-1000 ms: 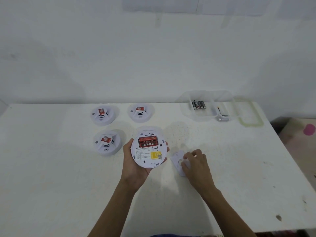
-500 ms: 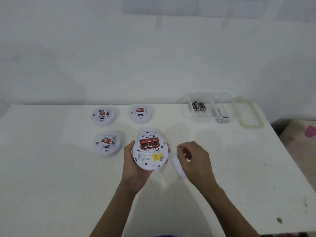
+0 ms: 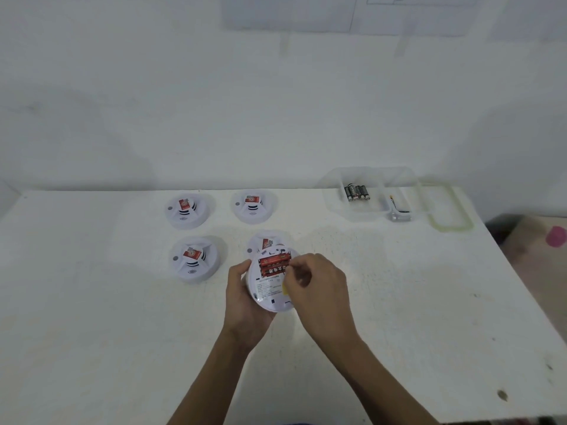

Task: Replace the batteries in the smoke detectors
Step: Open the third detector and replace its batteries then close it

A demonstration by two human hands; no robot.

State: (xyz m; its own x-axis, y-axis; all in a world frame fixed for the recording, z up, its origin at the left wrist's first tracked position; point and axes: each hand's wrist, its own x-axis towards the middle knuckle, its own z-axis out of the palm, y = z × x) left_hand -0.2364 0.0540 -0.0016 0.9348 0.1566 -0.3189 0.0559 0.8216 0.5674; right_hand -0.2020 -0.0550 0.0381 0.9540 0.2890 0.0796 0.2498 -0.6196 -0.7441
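Mid-table (image 3: 399, 302), left hand (image 3: 245, 299) grips the detector's (image 3: 270, 291) rim; right hand (image 3: 319, 289) pinches its battery (image 3: 273, 261).

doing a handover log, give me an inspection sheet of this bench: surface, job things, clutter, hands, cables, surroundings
surface: white table, speckled, a few dark marks
job's things: held detector back up, red batteries seated; four other detectors face up; spare batteries in clear tray
clutter: tray lid beside the tray; small item in its right compartment, unclear
grippers: left hand grips held detector; right hand fingertips at red batteries, grip unclear
cables: nothing seen
surroundings: white wall, taped papers
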